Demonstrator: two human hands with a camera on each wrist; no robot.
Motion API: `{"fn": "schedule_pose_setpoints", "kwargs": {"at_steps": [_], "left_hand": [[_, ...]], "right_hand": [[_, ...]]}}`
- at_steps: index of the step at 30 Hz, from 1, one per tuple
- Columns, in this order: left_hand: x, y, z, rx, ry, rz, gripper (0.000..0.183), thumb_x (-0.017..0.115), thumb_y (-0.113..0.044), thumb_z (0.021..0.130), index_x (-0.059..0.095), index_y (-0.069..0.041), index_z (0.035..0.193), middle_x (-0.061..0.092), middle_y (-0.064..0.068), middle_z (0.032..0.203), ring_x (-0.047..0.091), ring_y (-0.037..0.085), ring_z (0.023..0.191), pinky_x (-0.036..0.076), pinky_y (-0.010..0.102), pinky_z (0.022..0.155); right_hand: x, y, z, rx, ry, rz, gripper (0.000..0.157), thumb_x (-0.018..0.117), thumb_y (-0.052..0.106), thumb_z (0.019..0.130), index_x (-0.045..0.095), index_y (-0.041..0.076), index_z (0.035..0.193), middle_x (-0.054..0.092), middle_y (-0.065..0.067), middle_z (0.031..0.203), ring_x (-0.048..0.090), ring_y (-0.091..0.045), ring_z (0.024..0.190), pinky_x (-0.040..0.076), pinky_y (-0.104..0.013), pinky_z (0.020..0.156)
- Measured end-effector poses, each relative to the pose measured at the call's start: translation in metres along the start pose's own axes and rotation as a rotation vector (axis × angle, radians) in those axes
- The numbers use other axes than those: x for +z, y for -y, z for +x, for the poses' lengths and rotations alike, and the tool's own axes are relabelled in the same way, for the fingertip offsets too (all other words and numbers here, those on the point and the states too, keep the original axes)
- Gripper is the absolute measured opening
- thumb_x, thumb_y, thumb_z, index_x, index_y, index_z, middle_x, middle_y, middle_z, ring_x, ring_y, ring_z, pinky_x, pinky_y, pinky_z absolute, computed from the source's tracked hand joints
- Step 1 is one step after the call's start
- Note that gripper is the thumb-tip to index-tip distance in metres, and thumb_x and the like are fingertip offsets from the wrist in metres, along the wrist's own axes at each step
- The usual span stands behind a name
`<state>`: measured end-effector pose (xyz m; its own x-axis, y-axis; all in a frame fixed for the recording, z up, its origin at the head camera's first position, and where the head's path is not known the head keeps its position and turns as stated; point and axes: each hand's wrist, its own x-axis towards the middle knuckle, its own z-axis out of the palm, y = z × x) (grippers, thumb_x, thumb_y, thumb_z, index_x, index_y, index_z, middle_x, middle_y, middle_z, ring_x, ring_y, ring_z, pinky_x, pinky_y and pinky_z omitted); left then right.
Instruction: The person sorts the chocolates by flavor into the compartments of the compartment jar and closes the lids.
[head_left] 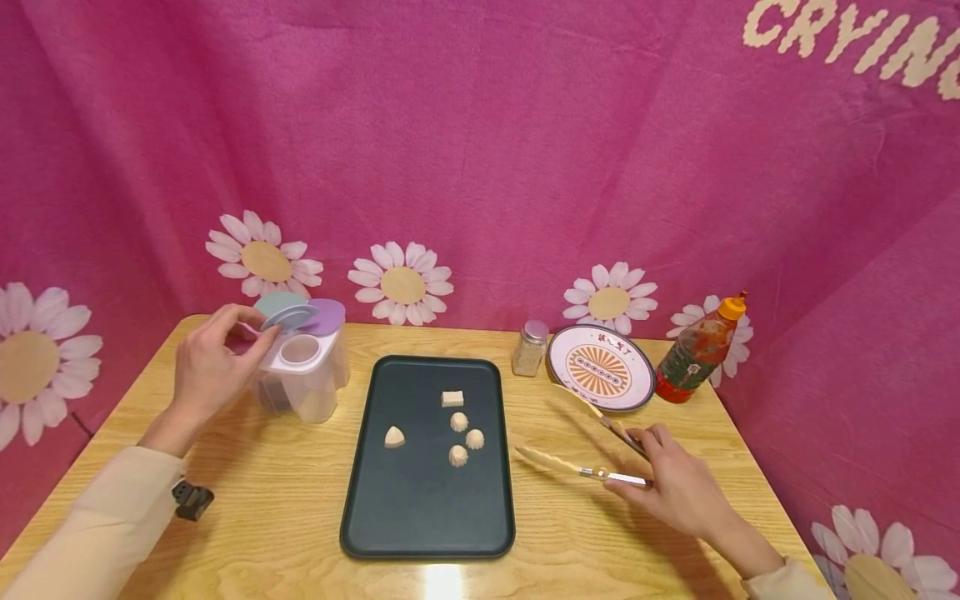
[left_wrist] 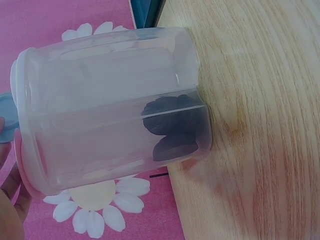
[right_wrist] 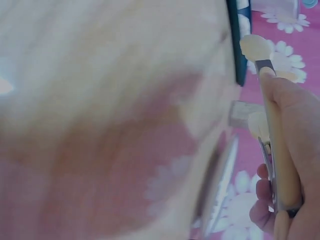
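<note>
Lid handling with tongs at the ready. My left hand pinches the blue-grey lid between thumb and fingers, tilted up just behind the round mouth of the divided container; I judge the step in hand to be holding this compartment uncovered. Whether the lid is hinged or loose I cannot tell. My right hand grips the tongs, their two arms spread and nothing between the tips.

Between my hands lies the dark tray. On it, the wedge-shaped piece is nearer my left hand; the rectangular piece and three fluted pieces, one at, are nearer my right. The next move, as I read it, calls for keeping the lid clear of the mouth, carrying the tongs left over the tray's edge and closing them squarely on one small piece.

Beyond my right hand stand the shaker jar, the tilted plate and the sauce bottle. The plate is close to the farther tong arm and could be knocked. Beside my left fingers, the purple lid crowds the opening; dark pieces lie in another compartment.
</note>
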<state>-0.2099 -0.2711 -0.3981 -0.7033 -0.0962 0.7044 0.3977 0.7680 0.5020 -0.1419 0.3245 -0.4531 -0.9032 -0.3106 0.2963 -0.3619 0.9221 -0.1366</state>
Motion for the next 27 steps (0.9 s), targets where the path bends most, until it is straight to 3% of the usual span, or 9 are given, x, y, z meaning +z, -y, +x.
{"fn": "schedule_pose_setpoints", "kwargs": {"at_steps": [6, 11, 18, 27], "left_hand": [[-0.001, 0.0, 0.0, 0.001, 0.006, 0.004, 0.023, 0.084, -0.007, 0.086, 0.07, -0.001, 0.103, 0.073, 0.017, 0.092, 0.045, -0.016, 0.08, 0.036, -0.001, 0.074], [-0.001, 0.001, 0.0, 0.011, 0.008, 0.004, 0.022, 0.084, -0.006, 0.086, 0.07, -0.001, 0.103, 0.073, 0.017, 0.091, 0.045, -0.015, 0.08, 0.035, -0.001, 0.073], [-0.001, 0.0, 0.0, 0.02, 0.009, 0.005, 0.021, 0.083, -0.005, 0.086, 0.069, -0.001, 0.101, 0.072, 0.016, 0.09, 0.045, -0.016, 0.079, 0.035, -0.001, 0.073], [-0.001, 0.0, 0.0, 0.016, 0.011, 0.004, 0.021, 0.083, -0.006, 0.086, 0.069, -0.001, 0.101, 0.072, 0.016, 0.089, 0.046, -0.014, 0.078, 0.035, -0.001, 0.072]], "right_hand": [[-0.015, 0.008, 0.021, -0.071, -0.022, 0.008, 0.073, 0.09, 0.052, 0.077, 0.065, 0.014, 0.134, 0.065, -0.001, 0.109, 0.049, 0.004, 0.063, 0.041, -0.023, 0.054], [-0.019, 0.015, 0.043, -0.132, -0.01, -0.023, 0.069, 0.088, 0.05, 0.081, 0.067, 0.011, 0.134, 0.065, -0.003, 0.108, 0.047, -0.001, 0.063, 0.04, -0.023, 0.055], [-0.01, 0.022, 0.072, -0.221, -0.001, -0.042, 0.063, 0.086, 0.049, 0.083, 0.071, 0.01, 0.129, 0.069, -0.009, 0.115, 0.062, -0.017, 0.082, 0.055, -0.039, 0.068], [0.012, 0.035, 0.105, -0.307, 0.006, -0.016, 0.052, 0.085, 0.047, 0.085, 0.075, 0.015, 0.124, 0.069, -0.003, 0.107, 0.064, -0.018, 0.086, 0.055, -0.039, 0.067]]}}
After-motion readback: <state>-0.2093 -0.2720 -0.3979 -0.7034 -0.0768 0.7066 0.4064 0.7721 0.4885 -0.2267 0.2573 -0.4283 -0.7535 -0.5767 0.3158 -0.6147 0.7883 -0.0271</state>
